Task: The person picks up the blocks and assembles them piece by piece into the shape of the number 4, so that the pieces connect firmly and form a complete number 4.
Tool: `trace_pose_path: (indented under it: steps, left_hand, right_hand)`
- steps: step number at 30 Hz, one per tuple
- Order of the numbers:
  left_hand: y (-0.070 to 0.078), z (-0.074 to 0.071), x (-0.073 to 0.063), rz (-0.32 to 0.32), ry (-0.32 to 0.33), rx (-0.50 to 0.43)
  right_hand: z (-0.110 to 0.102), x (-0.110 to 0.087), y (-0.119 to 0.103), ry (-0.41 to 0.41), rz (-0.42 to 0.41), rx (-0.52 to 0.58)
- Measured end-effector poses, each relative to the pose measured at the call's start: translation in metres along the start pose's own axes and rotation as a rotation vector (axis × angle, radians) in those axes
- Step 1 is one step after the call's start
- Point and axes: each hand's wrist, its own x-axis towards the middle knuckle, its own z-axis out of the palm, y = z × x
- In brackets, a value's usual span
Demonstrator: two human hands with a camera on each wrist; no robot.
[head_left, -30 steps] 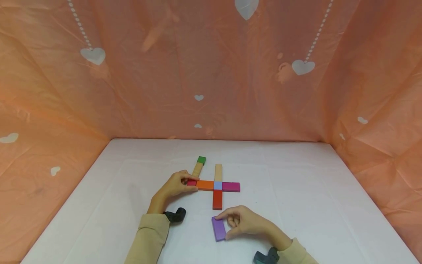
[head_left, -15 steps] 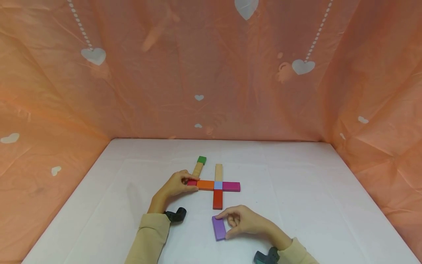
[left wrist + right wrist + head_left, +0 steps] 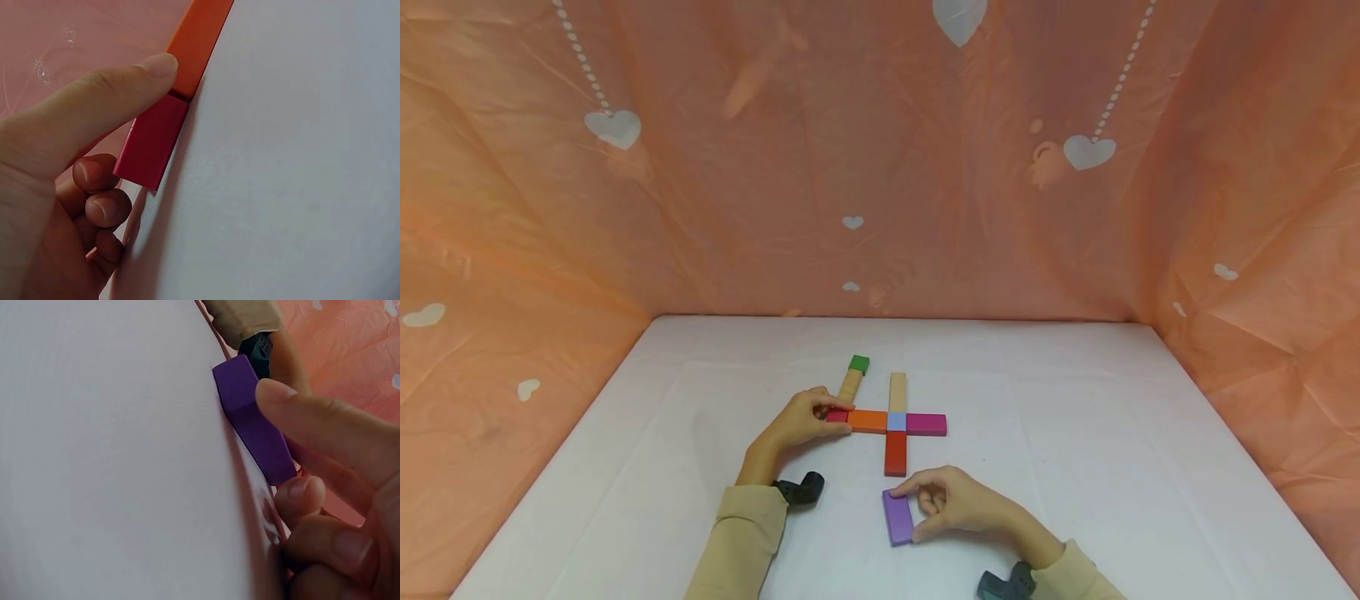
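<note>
Toward the left of a flat block layout, my left hand (image 3: 796, 418) pinches a small crimson block (image 3: 152, 142) between thumb and fingers. That block's end meets an orange block (image 3: 867, 422), and the thumb tip lies at their seam in the left wrist view. A light blue square (image 3: 897, 422) follows, with a magenta block (image 3: 927, 425) right of it, a red block (image 3: 895, 454) below and a plain wooden block (image 3: 897, 392) above. Nearer the front, my right hand (image 3: 958, 502) holds a purple block (image 3: 898, 518) by its two ends, slightly tilted from the red one's line.
A plain wooden strip (image 3: 850, 386) slants up from the crimson block to a green block (image 3: 859, 363). White cloth (image 3: 1075, 433) covers the table. Orange sheeting with pale hearts (image 3: 880, 167) hangs behind and at both sides. Dark wrist cameras sit below both hands.
</note>
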Motion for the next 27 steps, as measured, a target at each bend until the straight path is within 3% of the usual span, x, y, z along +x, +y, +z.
trace_pose_path:
  steps: [27]
  left_hand:
    - [0.0011, 0.0001, -0.0002, -0.011, 0.002, -0.013]
  right_hand:
    - [0.0052, 0.0013, -0.0031, 0.065, 0.018, -0.004]
